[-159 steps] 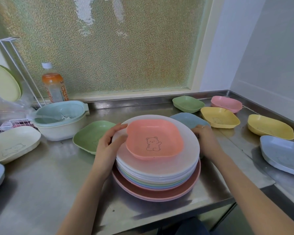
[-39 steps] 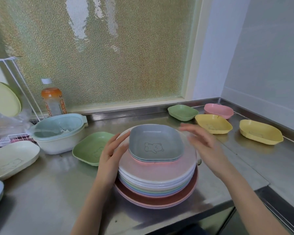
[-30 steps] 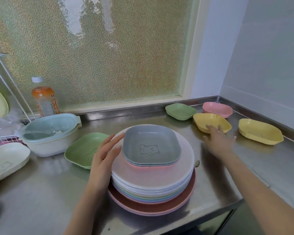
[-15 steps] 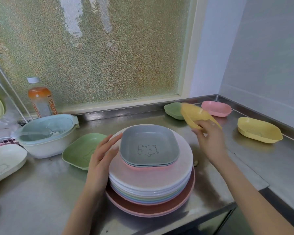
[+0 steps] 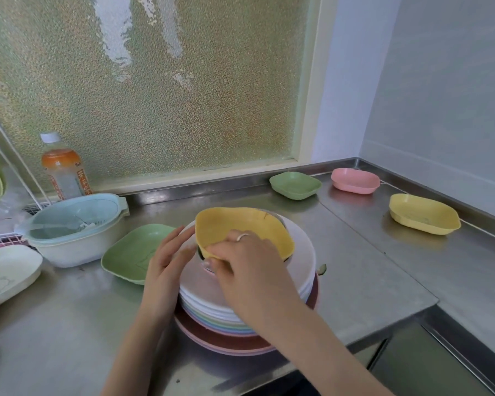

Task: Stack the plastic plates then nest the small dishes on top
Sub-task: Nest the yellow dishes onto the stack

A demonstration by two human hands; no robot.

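Note:
A stack of round plastic plates [image 5: 303, 270] stands on the steel counter in front of me, white on top and dark pink at the bottom. My right hand [image 5: 249, 272] grips the near edge of a small yellow dish [image 5: 235, 227] and holds it over the small dishes nested on the stack; those are almost fully hidden. My left hand [image 5: 166, 267] rests with fingers apart against the stack's left rim. Loose small dishes lie around: green [image 5: 295, 184], pink [image 5: 355, 180] and yellow [image 5: 423, 213] at the back right, and a green one [image 5: 129, 252] left of the stack.
A pale blue colander in a white bowl [image 5: 75, 227] and a bottle of orange drink [image 5: 63, 170] stand at the back left. A cream dish [image 5: 6, 272] lies at the left edge by a wire rack [image 5: 0, 238]. The counter's front edge drops off at the lower right.
My right hand reached to the back right, picked up a yellow dish and carried it back over the stack. My left hand stayed at the stack's left rim.

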